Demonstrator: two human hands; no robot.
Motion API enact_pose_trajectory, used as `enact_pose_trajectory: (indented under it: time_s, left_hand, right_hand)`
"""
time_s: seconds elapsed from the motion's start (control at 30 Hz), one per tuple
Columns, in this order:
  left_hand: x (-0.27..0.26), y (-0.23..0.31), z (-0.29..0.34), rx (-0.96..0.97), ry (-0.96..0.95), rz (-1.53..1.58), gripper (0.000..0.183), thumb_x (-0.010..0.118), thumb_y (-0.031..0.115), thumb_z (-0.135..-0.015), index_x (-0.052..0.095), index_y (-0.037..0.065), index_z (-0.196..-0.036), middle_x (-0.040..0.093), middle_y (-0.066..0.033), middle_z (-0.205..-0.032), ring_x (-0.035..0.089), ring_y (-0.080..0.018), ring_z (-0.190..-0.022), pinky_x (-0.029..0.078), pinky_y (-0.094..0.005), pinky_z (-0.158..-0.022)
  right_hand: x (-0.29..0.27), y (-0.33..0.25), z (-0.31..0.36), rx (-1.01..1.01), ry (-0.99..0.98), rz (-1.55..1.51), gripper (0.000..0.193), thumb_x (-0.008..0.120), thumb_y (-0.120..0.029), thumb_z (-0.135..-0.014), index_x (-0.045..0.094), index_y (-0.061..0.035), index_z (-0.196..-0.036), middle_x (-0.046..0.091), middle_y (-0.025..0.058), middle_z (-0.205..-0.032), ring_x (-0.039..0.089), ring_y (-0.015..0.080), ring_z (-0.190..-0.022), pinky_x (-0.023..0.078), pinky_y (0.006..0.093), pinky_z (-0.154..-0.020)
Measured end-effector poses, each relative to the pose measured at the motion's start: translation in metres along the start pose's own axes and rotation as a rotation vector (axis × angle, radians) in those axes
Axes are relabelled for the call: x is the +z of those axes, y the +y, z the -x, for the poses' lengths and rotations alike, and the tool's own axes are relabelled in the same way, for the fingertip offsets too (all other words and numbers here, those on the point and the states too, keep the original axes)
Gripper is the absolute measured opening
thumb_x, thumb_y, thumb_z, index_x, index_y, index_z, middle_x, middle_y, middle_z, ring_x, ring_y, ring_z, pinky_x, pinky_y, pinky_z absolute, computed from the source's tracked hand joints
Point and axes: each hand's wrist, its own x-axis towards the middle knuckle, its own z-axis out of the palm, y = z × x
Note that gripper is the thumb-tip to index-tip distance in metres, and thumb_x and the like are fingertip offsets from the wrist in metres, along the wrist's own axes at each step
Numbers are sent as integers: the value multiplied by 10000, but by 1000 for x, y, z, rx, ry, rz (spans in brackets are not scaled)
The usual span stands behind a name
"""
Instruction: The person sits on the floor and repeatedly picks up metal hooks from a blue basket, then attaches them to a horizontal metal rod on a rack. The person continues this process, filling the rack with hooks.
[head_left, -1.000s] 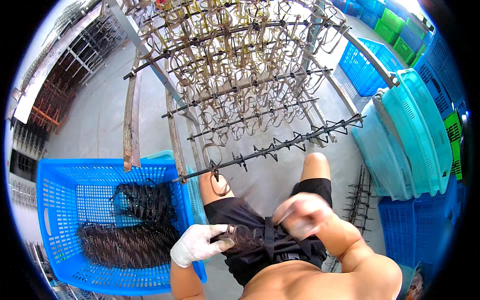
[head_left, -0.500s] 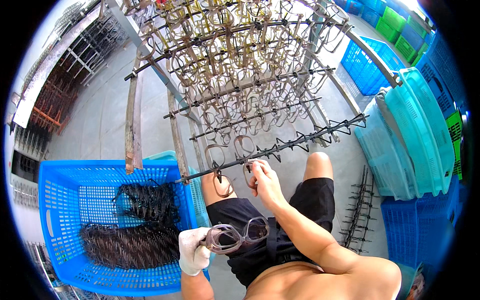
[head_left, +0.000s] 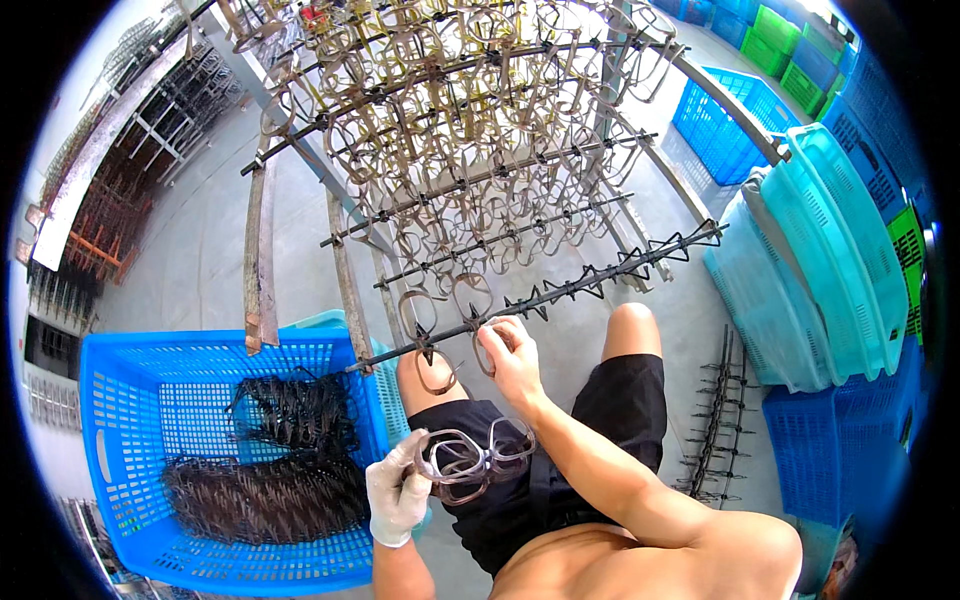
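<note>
My left hand (head_left: 398,492), in a white glove, is closed on a few translucent brownish-grey eyeglass frames (head_left: 487,456), held over my lap. My bare right hand (head_left: 512,358) pinches the lower rim of another eyeglass frame (head_left: 480,357). That frame stands crosswise on a black rod (head_left: 565,288), at one of its spiky clips. Just left of it, a similar eyeglass frame (head_left: 424,331) sits on the rod, untouched. Bare clips run along the rod to the right. My right fingertips partly hide the clip beneath them.
Rows of rods full of eyeglass frames (head_left: 480,125) hang on a metal rack (head_left: 262,255) ahead. A blue basket (head_left: 215,340) with dark frame-like pieces stands at left. Turquoise crates (head_left: 845,255) are stacked at right. Spiky rods (head_left: 718,430) lie on the floor.
My right hand stays at the frame on the rod, its fingers turned slightly. The left hand has tilted and raised its frames a little. The whole view has shifted slightly.
</note>
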Motion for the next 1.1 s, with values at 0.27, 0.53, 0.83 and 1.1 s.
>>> enact_pose_trajectory:
  time_s: [0.27, 0.53, 0.83, 1.1]
  left_hand:
    - [6, 4, -9, 49, 62, -22, 425, 599, 364, -876, 635, -16, -1062, 557, 16, -690, 504, -67, -615, 405, -212, -557]
    - [19, -2, -25, -129, -120, -92, 474, 744, 396, -760, 644, -37, -925, 596, -63, -663, 529, -96, -580, 449, -244, -548]
    - [20, 21, -33, 61, -305, -328, 209, 743, 138, -738, 666, -26, -842, 635, -54, -685, 576, -90, -634, 451, -232, -568]
    - [18, 6, -13, -88, -101, -57, 188, 619, 51, -829, 648, -11, -1004, 628, -40, -686, 516, -50, -589, 437, -217, -542]
  right_hand:
    - [-42, -49, 55, -442, -170, 440, 417, 654, -211, -816, 522, -21, -1163, 454, 138, -1102, 436, 269, -1081, 336, 361, -961]
    - [-88, -126, 74, 780, -738, -533, 133, 531, -148, -931, 522, -68, -1037, 639, 141, -834, 380, 57, -442, 261, 200, -377]
    - [-79, -79, 19, -84, 205, -60, 236, 456, -161, -968, 485, -95, -1192, 621, 78, -901, 531, 105, -444, 363, 209, -369]
    - [-45, -49, -1, -54, 274, 84, 186, 503, -142, -942, 514, -27, -1087, 608, 56, -850, 505, 73, -499, 412, 228, -419]
